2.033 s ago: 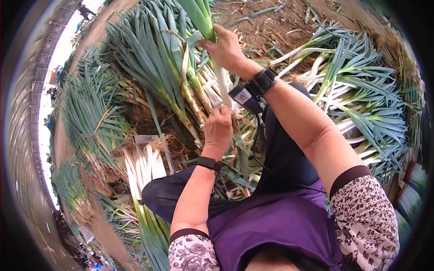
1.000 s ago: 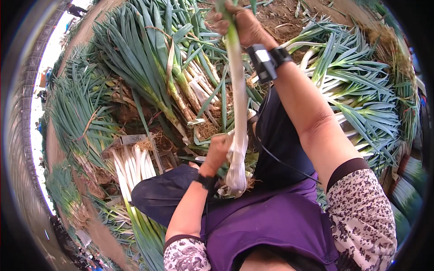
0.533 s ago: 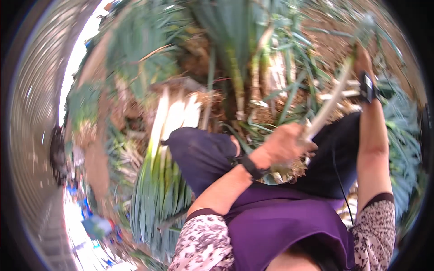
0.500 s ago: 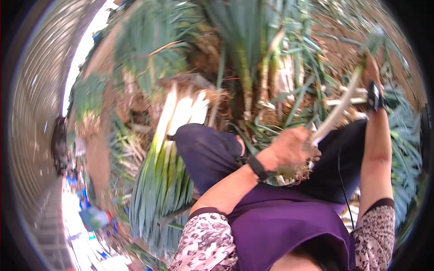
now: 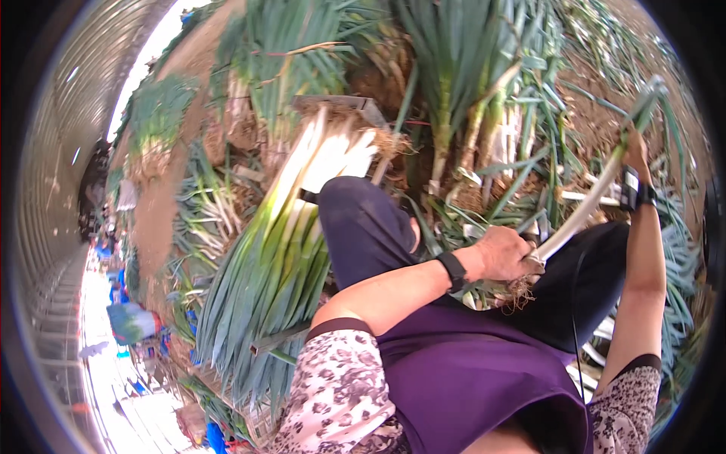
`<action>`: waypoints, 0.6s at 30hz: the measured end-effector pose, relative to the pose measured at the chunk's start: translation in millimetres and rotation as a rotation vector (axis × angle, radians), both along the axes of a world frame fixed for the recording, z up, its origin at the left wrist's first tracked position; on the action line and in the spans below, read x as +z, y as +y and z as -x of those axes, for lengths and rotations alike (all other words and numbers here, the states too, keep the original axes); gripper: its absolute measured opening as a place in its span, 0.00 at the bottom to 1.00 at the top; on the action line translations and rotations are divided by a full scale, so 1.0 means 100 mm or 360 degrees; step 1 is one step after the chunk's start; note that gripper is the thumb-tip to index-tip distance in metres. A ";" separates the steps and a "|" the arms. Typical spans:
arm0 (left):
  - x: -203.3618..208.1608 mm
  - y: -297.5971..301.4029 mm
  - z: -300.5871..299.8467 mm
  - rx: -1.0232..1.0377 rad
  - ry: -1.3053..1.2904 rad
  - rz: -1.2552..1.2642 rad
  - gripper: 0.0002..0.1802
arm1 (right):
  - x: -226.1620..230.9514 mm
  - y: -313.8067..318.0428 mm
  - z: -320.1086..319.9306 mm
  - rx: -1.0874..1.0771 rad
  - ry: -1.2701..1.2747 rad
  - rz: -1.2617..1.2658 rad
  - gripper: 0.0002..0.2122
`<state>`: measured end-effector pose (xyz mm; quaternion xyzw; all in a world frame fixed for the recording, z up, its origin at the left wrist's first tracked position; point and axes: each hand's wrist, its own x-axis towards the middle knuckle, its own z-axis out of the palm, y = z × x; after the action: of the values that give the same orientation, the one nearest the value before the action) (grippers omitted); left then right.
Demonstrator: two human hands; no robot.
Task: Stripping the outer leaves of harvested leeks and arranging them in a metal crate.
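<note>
A single leek [image 5: 582, 212] slants across my lap, its white shaft rising from lower left to upper right. My left hand [image 5: 505, 253] is closed around its root end, and a tuft of roots hangs below the fingers. Higher up, where the shaft turns green, my right hand [image 5: 637, 155] grips the same leek. Its green leaves bend over beyond that hand. To my left, beside my bent knee, lies a large bundle of leeks [image 5: 302, 219], white ends pointing away and leaves toward me. Those leeks rest on a metal frame [image 5: 344, 106].
Several more leeks [image 5: 446, 83] stand or lean ahead of me on soil strewn with leaves. Another pile of green leaves [image 5: 669, 257] lies at my right. Loose leeks [image 5: 208, 227] lie farther left. A dark cable [image 5: 576, 303] runs down by my right thigh. A ribbed, curved wall [image 5: 57, 159] bounds the far left.
The view has shifted, so the surroundings sit differently in the picture. Both hands still hold the leek at its two ends, and the left hand is less blurred now.
</note>
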<state>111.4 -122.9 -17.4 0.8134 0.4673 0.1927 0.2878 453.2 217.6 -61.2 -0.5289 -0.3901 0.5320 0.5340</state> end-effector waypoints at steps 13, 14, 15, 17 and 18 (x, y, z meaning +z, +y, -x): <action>0.60 -0.76 0.74 0.0215 -0.0466 0.0601 0.14 | -0.28 0.20 0.06 -0.0204 0.0283 0.0332 0.10; 0.68 -0.86 0.75 0.0377 -0.0483 0.0672 0.15 | -0.26 0.15 0.06 -0.0223 0.0329 0.0319 0.09; 0.60 -0.86 0.84 0.0471 -0.0448 0.0653 0.15 | -0.22 0.13 0.09 -0.0238 0.0375 0.0302 0.08; 0.63 -0.64 0.99 0.0667 -0.0235 0.0786 0.15 | -0.15 0.07 0.09 -0.0255 0.0449 0.0283 0.06; 0.71 -0.35 0.96 0.0582 -0.0153 0.0688 0.20 | -0.14 0.03 0.02 -0.0277 0.0469 0.0258 0.05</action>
<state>15.7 -158.2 53.3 0.6254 0.6221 0.1758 0.4369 451.2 220.2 -75.2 -0.5184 -0.2163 0.5852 0.5848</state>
